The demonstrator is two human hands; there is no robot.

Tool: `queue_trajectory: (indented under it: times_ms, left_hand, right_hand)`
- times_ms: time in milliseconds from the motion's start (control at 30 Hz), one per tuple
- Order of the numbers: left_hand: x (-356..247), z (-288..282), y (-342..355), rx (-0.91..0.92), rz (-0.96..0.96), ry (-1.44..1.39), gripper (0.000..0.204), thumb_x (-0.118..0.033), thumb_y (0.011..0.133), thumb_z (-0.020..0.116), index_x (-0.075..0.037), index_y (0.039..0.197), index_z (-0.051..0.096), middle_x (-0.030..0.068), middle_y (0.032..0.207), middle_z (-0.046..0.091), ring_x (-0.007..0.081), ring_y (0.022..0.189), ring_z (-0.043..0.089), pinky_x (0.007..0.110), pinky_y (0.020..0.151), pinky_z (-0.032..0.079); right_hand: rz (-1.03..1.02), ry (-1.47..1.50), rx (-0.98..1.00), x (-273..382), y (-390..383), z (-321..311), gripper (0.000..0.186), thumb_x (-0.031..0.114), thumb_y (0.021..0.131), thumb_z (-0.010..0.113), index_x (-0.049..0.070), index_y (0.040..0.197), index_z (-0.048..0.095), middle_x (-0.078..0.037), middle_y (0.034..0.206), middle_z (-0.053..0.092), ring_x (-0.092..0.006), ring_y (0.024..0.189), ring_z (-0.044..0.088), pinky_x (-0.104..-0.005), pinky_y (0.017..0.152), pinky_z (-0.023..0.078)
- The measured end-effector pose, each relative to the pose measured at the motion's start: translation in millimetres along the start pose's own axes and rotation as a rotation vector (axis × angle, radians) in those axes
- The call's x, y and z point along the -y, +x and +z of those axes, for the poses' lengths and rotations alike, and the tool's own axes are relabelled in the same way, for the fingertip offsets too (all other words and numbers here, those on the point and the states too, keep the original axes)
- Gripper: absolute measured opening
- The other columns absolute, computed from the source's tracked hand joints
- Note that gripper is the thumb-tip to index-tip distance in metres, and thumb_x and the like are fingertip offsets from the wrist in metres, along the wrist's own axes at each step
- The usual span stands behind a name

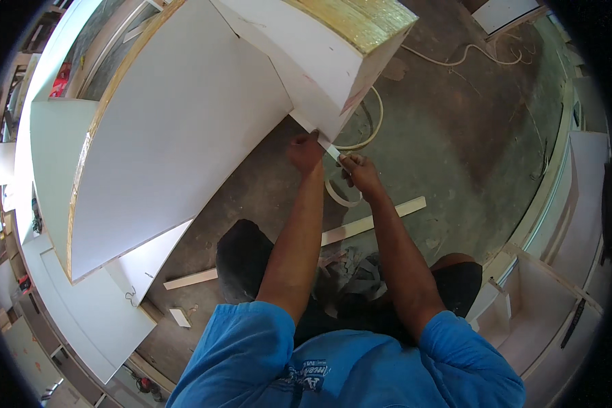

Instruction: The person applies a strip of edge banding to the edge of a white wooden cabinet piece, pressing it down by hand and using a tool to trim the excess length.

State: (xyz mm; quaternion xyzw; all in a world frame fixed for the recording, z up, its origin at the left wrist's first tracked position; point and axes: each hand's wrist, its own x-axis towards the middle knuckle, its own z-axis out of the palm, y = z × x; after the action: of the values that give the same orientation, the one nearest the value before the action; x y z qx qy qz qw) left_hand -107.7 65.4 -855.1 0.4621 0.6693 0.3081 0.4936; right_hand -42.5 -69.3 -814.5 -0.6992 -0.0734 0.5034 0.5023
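Observation:
A white strip of edge banding [332, 150] runs along the lower edge of a large white cabinet [183, 129]. My left hand [304, 152] is closed at the cabinet's corner, its thumb and fingers pressing the strip there. Just to the right, my right hand [362, 174] pinches the strip a short way from the corner. Beneath my right hand, a length of the banding hangs in a loose curl [341, 196]. The undersides of both hands' fingers are partly hidden.
A wooden slat [387, 219] lies on the floor in front of my knees, with crumpled grey scraps [352, 275] beside it. A pale cord [455, 62] crosses the floor at the far right. An open white cabinet box [537, 302] stands at the right, and a small white block [180, 317] lies at the left.

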Motion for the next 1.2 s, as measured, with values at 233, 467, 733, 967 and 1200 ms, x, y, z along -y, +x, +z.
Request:
queue_trajectory:
  times_ms: [233, 467, 733, 967, 1200]
  left_hand:
    - [-4.9, -1.8, 6.5, 0.013, 0.053, -0.075, 0.030, -0.024, 0.072, 0.076, 0.004, 0.075, 0.066, 0.0153, 0.070, 0.067, 0.0236, 0.064, 0.061, 0.039, 0.064, 0.049]
    - [-10.5, -4.7, 12.1, -0.009, 0.230, -0.008, 0.038, -0.029, 0.077, 0.074, 0.006, 0.072, 0.061, 0.0153, 0.064, 0.061, 0.0242, 0.059, 0.055, 0.041, 0.061, 0.045]
    - [-19.6, -2.2, 19.2, -0.054, 0.181, 0.063, 0.050, -0.038, 0.076, 0.075, 0.008, 0.067, 0.059, 0.0193, 0.060, 0.059, 0.0275, 0.056, 0.054, 0.045, 0.061, 0.045]
    - [-21.5, 4.3, 29.2, -0.107, -0.004, 0.137, 0.062, -0.051, 0.074, 0.074, 0.010, 0.070, 0.066, 0.0236, 0.064, 0.064, 0.0277, 0.057, 0.057, 0.047, 0.063, 0.047]
    - [-6.4, 13.5, 56.2, -0.124, -0.048, -0.121, 0.076, -0.060, 0.074, 0.073, 0.014, 0.089, 0.066, 0.0227, 0.078, 0.069, 0.0278, 0.062, 0.058, 0.044, 0.064, 0.048]
  right_hand:
    - [0.005, 0.000, 0.010, -0.6, 2.4, -0.5, 0.031, 0.034, 0.093, 0.062, 0.003, 0.087, 0.064, -0.002, 0.063, 0.055, -0.0094, 0.052, 0.048, -0.0278, 0.048, 0.038]
    - [0.003, -0.028, -0.016, -4.9, 6.6, -1.1, 0.029, 0.031, 0.094, 0.061, 0.004, 0.085, 0.064, -0.002, 0.064, 0.056, -0.0088, 0.051, 0.047, -0.0259, 0.048, 0.036]
    - [0.015, 0.003, 0.008, -1.8, 5.0, -0.2, 0.030, 0.032, 0.093, 0.062, 0.003, 0.087, 0.065, -0.002, 0.063, 0.056, -0.0087, 0.051, 0.047, -0.0258, 0.047, 0.036]
    - [0.019, -0.010, -0.027, 3.6, -1.6, 1.4, 0.029, 0.032, 0.094, 0.062, 0.004, 0.087, 0.066, -0.001, 0.064, 0.055, -0.0085, 0.051, 0.047, -0.0254, 0.048, 0.037]
    - [0.036, -0.025, -0.010, 0.8, -0.3, -0.1, 0.028, 0.031, 0.095, 0.060, 0.004, 0.088, 0.066, -0.001, 0.064, 0.056, -0.0083, 0.051, 0.047, -0.0252, 0.048, 0.037]
